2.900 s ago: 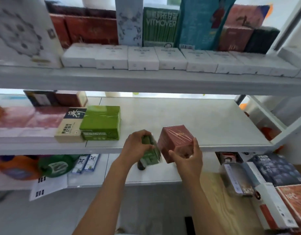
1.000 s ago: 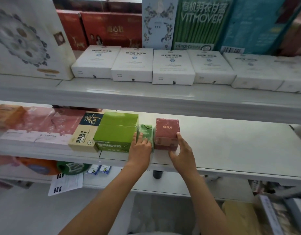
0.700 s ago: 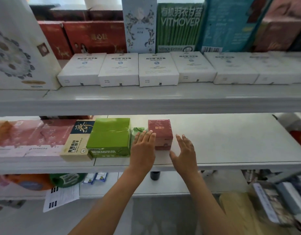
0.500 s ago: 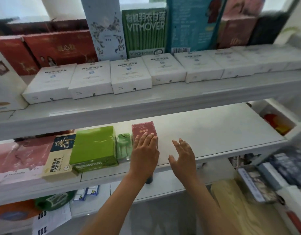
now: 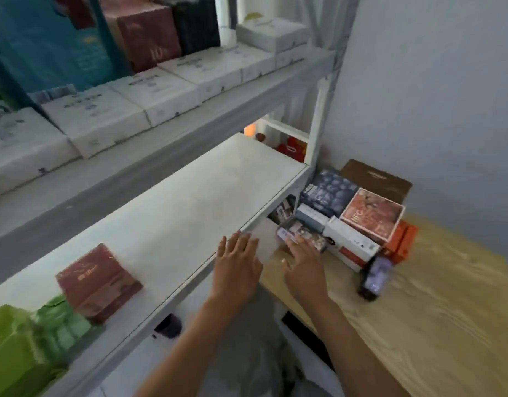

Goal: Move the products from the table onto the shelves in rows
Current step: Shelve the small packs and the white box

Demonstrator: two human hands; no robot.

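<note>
The red box (image 5: 96, 279) and the small green pack (image 5: 62, 320) stand side by side on the middle shelf (image 5: 189, 202), next to a bigger green box (image 5: 15, 351). My left hand (image 5: 237, 262) hovers open over the shelf's front edge, holding nothing. My right hand (image 5: 303, 263) reaches over the wooden table (image 5: 436, 325), fingers spread, its tips at a clear-topped purple pack (image 5: 300, 233). Whether they touch it I cannot tell. Several more boxes lie on the table: a white one (image 5: 351, 243), a red one (image 5: 371, 214), a dark blue one (image 5: 328, 190).
A small dark bottle (image 5: 374, 277) lies on the table right of my right hand. Orange boxes (image 5: 401, 245) and a brown box (image 5: 376, 179) sit by the wall. White boxes (image 5: 158, 94) line the upper shelf. The shelf's white post (image 5: 316, 130) stands beside the table.
Both hands let go of the red box and green pack, left on the shelf, and swung right. My view turned to the table, where my right hand now reaches the purple pack.
</note>
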